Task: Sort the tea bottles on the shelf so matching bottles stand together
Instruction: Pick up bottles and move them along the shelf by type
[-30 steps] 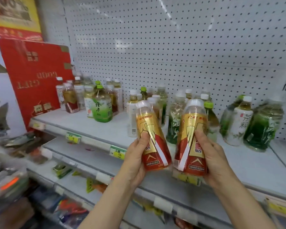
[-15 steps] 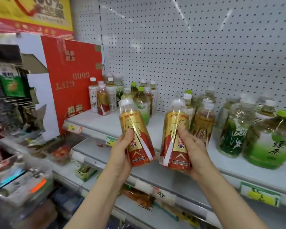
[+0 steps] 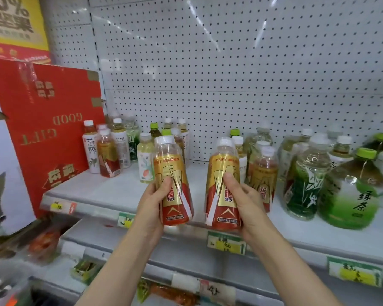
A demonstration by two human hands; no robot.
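I hold two matching gold-and-red labelled bottles upright in front of the shelf (image 3: 111, 191). My left hand (image 3: 152, 208) grips the left gold-red bottle (image 3: 171, 175) round its lower half. My right hand (image 3: 243, 204) grips the right gold-red bottle (image 3: 223, 180) the same way. Two more of this kind stand on the shelf: one at the left group (image 3: 107, 155), one just right of my right hand (image 3: 263, 175). Mixed tea bottles fill both groups, among them a white-labelled bottle (image 3: 90, 149) and green-labelled ones (image 3: 305, 186).
A big round green tea bottle (image 3: 354, 191) stands at the right front. A red gift box (image 3: 47, 129) leans at the shelf's left end. White pegboard (image 3: 230, 74) backs the shelf. Price tags (image 3: 226, 242) line the front edge; lower shelves hold packets.
The view has swung a little right and closer to the shelf. Both hands keep their bottles and have moved slightly apart, now nearer the bare stretch between the two groups.
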